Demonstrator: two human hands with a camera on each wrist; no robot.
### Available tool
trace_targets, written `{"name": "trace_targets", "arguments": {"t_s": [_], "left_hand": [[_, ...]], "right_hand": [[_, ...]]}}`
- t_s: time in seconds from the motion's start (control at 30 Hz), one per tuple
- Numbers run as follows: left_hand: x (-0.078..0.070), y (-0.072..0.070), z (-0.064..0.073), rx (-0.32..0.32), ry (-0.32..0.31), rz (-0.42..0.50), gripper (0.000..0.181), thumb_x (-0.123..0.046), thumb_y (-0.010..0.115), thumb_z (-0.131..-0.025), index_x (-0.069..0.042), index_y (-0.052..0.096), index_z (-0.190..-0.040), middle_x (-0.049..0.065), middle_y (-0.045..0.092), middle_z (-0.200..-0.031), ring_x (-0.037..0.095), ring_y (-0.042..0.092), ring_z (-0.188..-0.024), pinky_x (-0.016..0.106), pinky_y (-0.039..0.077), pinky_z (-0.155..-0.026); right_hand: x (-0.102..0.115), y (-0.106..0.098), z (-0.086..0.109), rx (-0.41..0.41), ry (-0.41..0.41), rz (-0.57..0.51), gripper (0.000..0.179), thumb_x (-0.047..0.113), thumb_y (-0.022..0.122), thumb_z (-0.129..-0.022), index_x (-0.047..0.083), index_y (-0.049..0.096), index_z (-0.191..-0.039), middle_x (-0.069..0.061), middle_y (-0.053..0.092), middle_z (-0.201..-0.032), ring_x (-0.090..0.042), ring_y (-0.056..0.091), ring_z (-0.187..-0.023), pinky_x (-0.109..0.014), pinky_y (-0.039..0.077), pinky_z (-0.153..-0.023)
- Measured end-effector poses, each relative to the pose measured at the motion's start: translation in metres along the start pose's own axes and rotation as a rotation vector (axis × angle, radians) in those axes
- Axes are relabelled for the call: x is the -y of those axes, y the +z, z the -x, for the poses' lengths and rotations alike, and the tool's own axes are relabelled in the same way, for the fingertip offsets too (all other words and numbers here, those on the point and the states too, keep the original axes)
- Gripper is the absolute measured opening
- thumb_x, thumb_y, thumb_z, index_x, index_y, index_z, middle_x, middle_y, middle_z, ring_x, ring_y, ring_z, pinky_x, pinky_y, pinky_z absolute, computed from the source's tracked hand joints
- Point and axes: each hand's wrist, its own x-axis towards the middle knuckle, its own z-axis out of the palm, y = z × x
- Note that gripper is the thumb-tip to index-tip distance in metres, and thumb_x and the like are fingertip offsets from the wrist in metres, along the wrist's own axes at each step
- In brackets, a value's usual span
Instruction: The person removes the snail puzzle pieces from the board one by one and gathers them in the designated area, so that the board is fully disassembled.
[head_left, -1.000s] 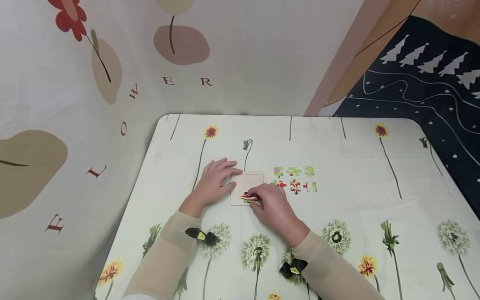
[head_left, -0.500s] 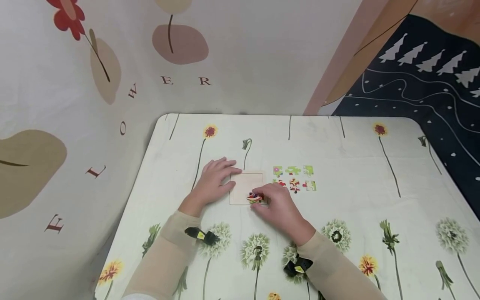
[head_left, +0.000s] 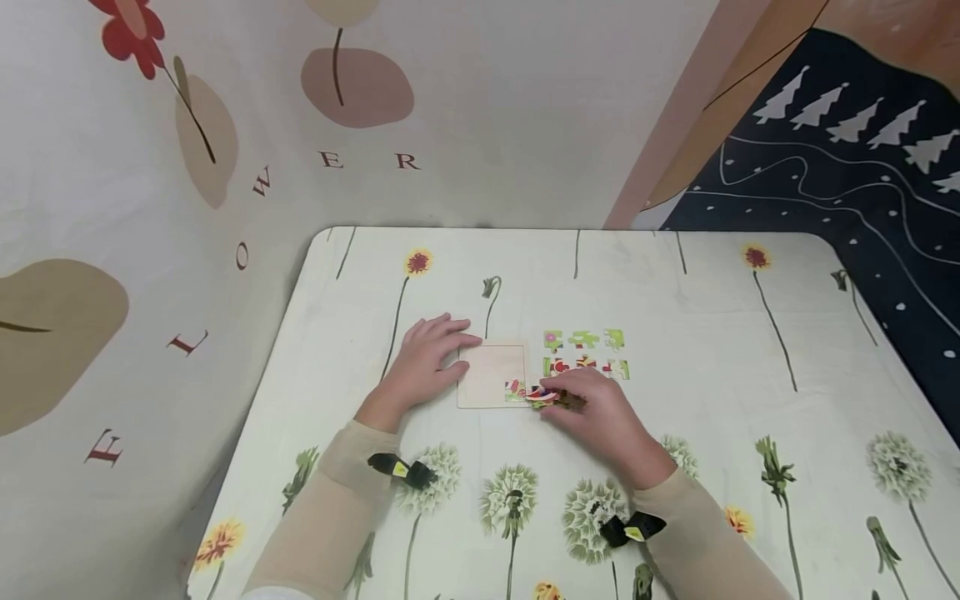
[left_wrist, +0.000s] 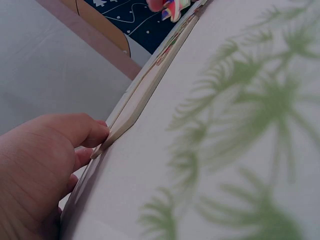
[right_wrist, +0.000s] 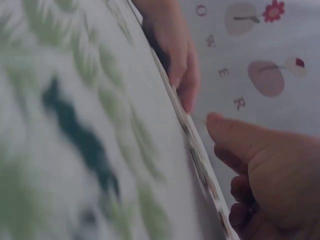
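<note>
A square pale puzzle board [head_left: 483, 367] lies on the table. One jigsaw piece [head_left: 515, 390] sits in its lower right corner. My left hand [head_left: 422, 367] rests at the board's left side, fingers fairly straight, with the thumb touching the edge; the left wrist view shows the hand [left_wrist: 45, 160] at the board's corner [left_wrist: 125, 117]. Just right of the board, my right hand [head_left: 600, 412] pinches a colourful puzzle piece [head_left: 542, 395] between thumb and fingers. Whether more pieces lie under it, I cannot tell. The right wrist view shows my right thumb [right_wrist: 235, 132], the held piece barely visible.
Two rows of loose jigsaw pieces [head_left: 583, 339] lie right of the board, the nearer row partly behind my right hand. A flower-print cloth [head_left: 697, 333] covers the table. Printed fabric [head_left: 487, 167] hangs behind and at the left.
My right hand has moved right, off the board, with the puzzle piece in its fingers. The piece in the board's lower right corner is now uncovered. The left hand has stayed put.
</note>
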Motion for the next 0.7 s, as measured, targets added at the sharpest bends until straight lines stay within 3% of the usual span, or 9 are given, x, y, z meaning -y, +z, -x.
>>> {"name": "trace_targets", "arguments": {"t_s": [0.2, 0.47, 0.7], "left_hand": [[0.0, -0.001, 0.0, 0.003, 0.001, 0.005, 0.039, -0.025, 0.069, -0.102, -0.02, 0.071, -0.141, 0.006, 0.051, -0.162, 0.036, 0.03, -0.158, 0.063, 0.011, -0.127], [0.002, 0.0, 0.001, 0.007, -0.01, 0.008, 0.038, -0.026, 0.067, -0.103, -0.021, 0.071, -0.141, 0.005, 0.05, -0.162, 0.034, 0.029, -0.158, 0.062, 0.01, -0.128], [0.002, 0.001, -0.001, 0.012, -0.01, 0.007, 0.039, -0.026, 0.066, -0.103, -0.02, 0.071, -0.141, 0.005, 0.05, -0.162, 0.034, 0.029, -0.158, 0.062, 0.01, -0.128]], "right_hand": [[-0.024, -0.025, 0.013, -0.052, -0.078, 0.079, 0.04, 0.014, 0.094, -0.083, 0.014, 0.082, -0.12, 0.002, 0.076, -0.117, -0.019, 0.067, -0.11, -0.041, 0.056, -0.092], [-0.036, -0.04, 0.023, -0.014, -0.002, 0.123, 0.039, 0.013, 0.091, -0.087, 0.011, 0.08, -0.125, -0.008, 0.073, -0.126, -0.029, 0.064, -0.119, -0.05, 0.057, -0.094], [-0.037, -0.044, 0.026, 0.021, 0.008, 0.153, 0.038, 0.011, 0.088, -0.09, 0.011, 0.079, -0.127, -0.005, 0.072, -0.123, -0.025, 0.061, -0.111, -0.045, 0.056, -0.085]]}}
